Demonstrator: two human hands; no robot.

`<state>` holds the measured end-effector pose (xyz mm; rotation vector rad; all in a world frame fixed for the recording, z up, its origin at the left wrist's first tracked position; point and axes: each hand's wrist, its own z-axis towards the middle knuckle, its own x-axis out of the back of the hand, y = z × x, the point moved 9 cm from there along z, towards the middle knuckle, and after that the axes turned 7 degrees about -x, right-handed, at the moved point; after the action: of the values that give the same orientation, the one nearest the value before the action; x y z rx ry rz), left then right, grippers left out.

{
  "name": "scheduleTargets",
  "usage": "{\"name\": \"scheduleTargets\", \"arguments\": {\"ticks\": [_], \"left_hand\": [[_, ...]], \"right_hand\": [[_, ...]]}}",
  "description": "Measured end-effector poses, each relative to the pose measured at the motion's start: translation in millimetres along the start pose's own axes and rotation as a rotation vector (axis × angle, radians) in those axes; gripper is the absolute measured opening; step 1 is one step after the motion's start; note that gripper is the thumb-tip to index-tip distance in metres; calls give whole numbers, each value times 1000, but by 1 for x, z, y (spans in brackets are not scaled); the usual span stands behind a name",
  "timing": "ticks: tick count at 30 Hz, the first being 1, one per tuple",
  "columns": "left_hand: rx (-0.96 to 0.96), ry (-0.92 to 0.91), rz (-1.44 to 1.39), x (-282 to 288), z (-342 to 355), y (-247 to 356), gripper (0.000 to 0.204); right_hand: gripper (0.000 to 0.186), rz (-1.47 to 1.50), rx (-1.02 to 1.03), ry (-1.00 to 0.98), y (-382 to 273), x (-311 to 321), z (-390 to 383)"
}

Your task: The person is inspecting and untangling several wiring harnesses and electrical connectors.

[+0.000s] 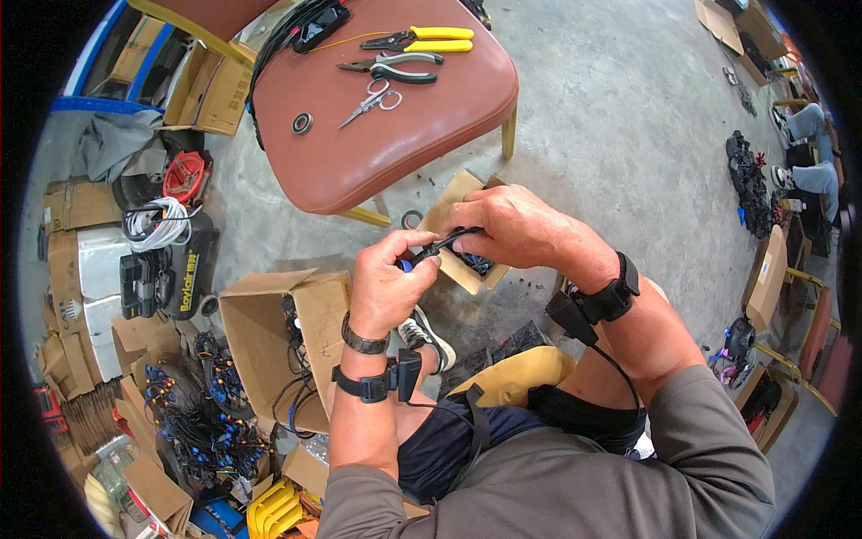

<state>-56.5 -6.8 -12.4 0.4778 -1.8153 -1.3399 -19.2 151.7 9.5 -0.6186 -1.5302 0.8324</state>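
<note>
My left hand (pixel 388 280) pinches a black cable (pixel 446 240) between thumb and fingers. A small blue piece (pixel 405 265) shows at its palm side; what it belongs to is mostly hidden. My right hand (pixel 514 225) is closed on the same cable a little to the right, its fingertips curled down over it. Both hands are in front of a small cardboard box (pixel 435 219) on the floor, which holds dark parts with some blue. Beyond them, a brown chair seat (pixel 404 135) carries yellow-handled pliers (pixel 440 39), grey-and-black pliers (pixel 404 72), scissors (pixel 370 102) and a small black roll (pixel 303 123).
A larger open cardboard box (pixel 256 341) with black cables stands left of my left forearm. Farther left lie a heap of wires with blue ends (pixel 202 413) and a black tank (pixel 199 260). Another person's legs (pixel 813 166) show at far right, near a dark cable pile (pixel 750 184).
</note>
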Motion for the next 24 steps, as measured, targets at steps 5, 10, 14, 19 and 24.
{"name": "scheduleTargets", "arguments": {"ticks": [5, 10, 14, 19, 24], "left_hand": [[-16, 0, 17, 0, 2, 4, 31], [-1, -31, 55, -3, 4, 3, 35], [31, -47, 31, -8, 4, 0, 34], [59, -62, 26, -18, 3, -6, 29], [76, -14, 4, -18, 3, -7, 23]], "right_hand": [[19, -1, 10, -28, 2, -2, 1], [14, -39, 21, -26, 3, -4, 1], [13, -55, 30, -15, 3, -5, 1], [11, -71, 38, -5, 1, -9, 2], [17, -51, 19, -31, 4, -13, 3]]}}
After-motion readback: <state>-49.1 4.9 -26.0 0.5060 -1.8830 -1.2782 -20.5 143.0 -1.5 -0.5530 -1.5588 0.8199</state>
